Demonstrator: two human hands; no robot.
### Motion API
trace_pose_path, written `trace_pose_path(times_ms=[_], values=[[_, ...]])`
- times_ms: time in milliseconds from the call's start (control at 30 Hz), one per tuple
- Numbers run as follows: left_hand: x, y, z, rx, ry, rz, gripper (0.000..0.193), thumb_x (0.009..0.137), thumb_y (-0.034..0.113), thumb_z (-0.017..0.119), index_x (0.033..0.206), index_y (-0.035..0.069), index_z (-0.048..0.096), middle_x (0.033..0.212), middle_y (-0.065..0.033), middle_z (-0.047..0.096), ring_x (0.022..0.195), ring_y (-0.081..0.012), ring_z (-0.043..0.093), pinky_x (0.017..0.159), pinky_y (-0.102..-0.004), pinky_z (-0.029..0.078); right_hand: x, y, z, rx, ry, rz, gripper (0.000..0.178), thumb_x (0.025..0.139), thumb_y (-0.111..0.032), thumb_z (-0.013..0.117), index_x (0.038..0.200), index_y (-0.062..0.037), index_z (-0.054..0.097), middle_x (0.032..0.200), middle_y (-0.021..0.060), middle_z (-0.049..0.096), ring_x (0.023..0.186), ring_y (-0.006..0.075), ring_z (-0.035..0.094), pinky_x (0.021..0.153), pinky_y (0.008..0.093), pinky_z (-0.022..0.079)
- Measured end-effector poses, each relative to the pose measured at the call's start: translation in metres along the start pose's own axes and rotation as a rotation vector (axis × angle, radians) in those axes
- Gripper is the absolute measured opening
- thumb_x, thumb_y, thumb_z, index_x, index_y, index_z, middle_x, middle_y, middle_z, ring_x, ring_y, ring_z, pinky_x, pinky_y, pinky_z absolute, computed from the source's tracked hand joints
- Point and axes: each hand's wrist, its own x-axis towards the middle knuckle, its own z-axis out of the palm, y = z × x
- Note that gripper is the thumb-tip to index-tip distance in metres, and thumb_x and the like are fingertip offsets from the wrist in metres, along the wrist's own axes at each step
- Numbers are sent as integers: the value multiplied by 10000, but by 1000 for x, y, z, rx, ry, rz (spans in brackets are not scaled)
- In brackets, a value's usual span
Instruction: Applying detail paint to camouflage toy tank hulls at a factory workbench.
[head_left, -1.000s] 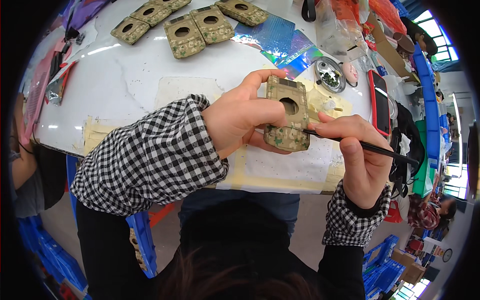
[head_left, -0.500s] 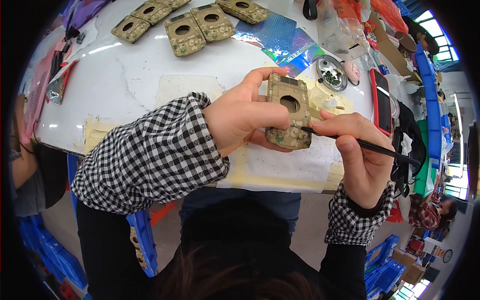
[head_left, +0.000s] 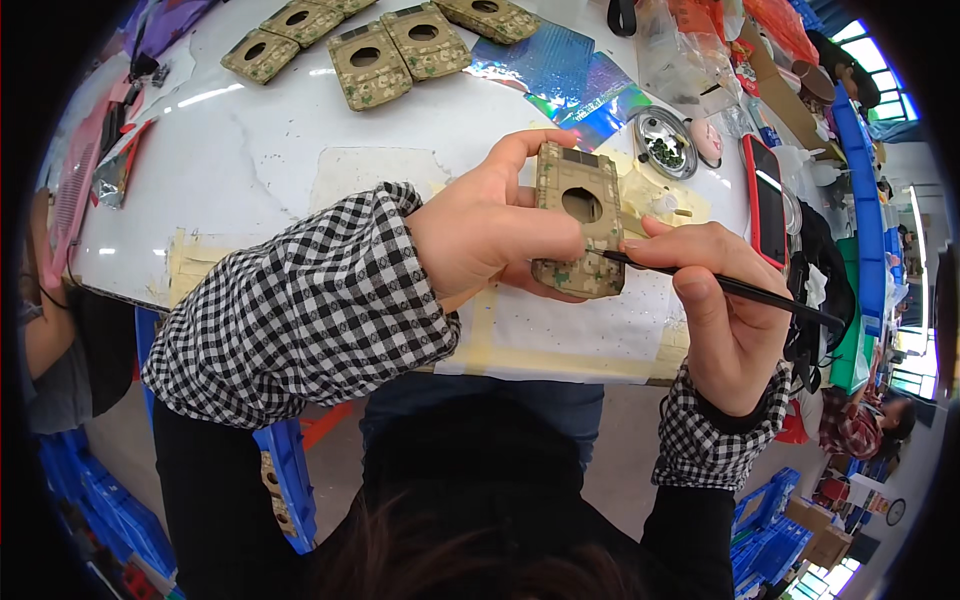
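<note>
My left hand (head_left: 505,225) is closed round a camouflage-painted toy tank hull (head_left: 580,178), fingers along its left side and beneath it. A round hole opens in the hull's upper face. Its thumb presses on the hull just below that hole. In my right hand (head_left: 735,300) is a pair of slim black tweezers (head_left: 735,287), pinched between thumb and fingers. The tweezers' tip meets the hull's surface right beside my left thumb. Whether anything tiny sits at the tip, I cannot tell.
Several similar camouflage hulls (head_left: 368,68) lie at the back of the white table (head_left: 230,130). A round metal dish (head_left: 668,135) holds small green pieces. Near it are a red-cased phone (head_left: 765,200), shiny holographic sheets (head_left: 560,75) and a paper sheet (head_left: 560,335) taped at the front edge.
Hardly anything differs. Both hands, the hull and the tweezers have shifted very slightly, with the tweezers' tip still at the same part of the hull.
</note>
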Motion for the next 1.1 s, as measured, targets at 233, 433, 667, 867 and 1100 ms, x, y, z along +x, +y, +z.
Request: trace_pose_path(times_ms=[233, 433, 667, 867, 1100], values=[[0, -2, -3, 15, -1, 9, 776, 787, 50, 569, 1445, 110, 162, 1201, -166, 525, 1096, -247, 554, 876, -444, 514, -1, -1, 2, -4, 14, 6, 318, 924, -242, 550, 895, 46, 682, 892, 154, 690, 915, 270, 639, 876, 375, 466], [2, -5, -4, 8, -6, 6, 775, 779, 45, 569, 1444, 106, 175, 1207, -159, 526, 1097, -238, 551, 906, -420, 492, 0, 2, -1, 19, -1, -50, 150, 866, -96, 620, 938, 18, 687, 843, 124, 682, 793, 219, 636, 896, 380, 489], [2, -5, -3, -4, -1, 12, 773, 777, 44, 567, 1443, 110, 179, 1222, -156, 519, 1105, -238, 543, 899, -427, 496, -1, 4, 0, 14, 15, -80, 165, 869, -114, 623, 936, 25, 684, 844, 124, 683, 793, 222, 638, 888, 382, 496], [0, -2, -1, -24, -23, 4, 740, 792, 59, 534, 1440, 114, 183, 1289, -145, 472, 1126, -243, 541, 875, -438, 515, -1, 6, 1, -6, 32, -112, 181, 869, -136, 634, 927, 28, 683, 843, 125, 685, 784, 226, 641, 868, 384, 506], [-3, 2, 2, -27, -26, 2, 698, 803, 92, 484, 1435, 117, 189, 1323, -128, 445, 1118, -245, 557, 863, -441, 527, -1, 5, 3, -12, 51, -108, 182, 864, -136, 639, 926, 30, 683, 845, 125, 685, 784, 226, 641, 863, 384, 507]])
